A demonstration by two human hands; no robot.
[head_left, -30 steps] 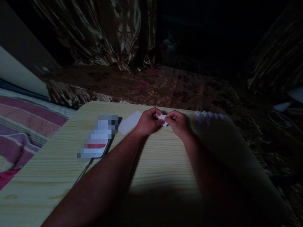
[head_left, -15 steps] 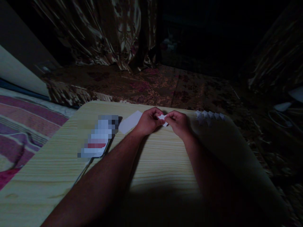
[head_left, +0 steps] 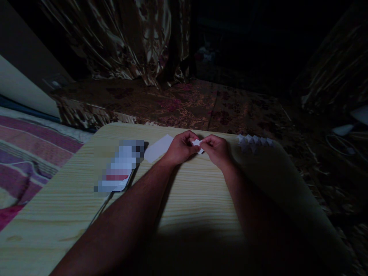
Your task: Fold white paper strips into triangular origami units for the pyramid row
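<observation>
Both my hands meet near the far edge of a light wooden table [head_left: 186, 199]. My left hand [head_left: 180, 147] and my right hand [head_left: 217, 150] pinch a small white folded paper piece [head_left: 197, 145] between their fingertips, just above the tabletop. A flat white paper slip [head_left: 158, 148] lies on the table right beside my left hand. To the right of my right hand, a row of several small white folded paper pieces [head_left: 254, 141] sits at the far table edge.
A phone with a cable [head_left: 120, 166] lies on the table at the left. A striped pink blanket [head_left: 25, 153] is left of the table. A dark floral cloth [head_left: 172, 103] and shiny curtains [head_left: 120, 38] fill the dim background.
</observation>
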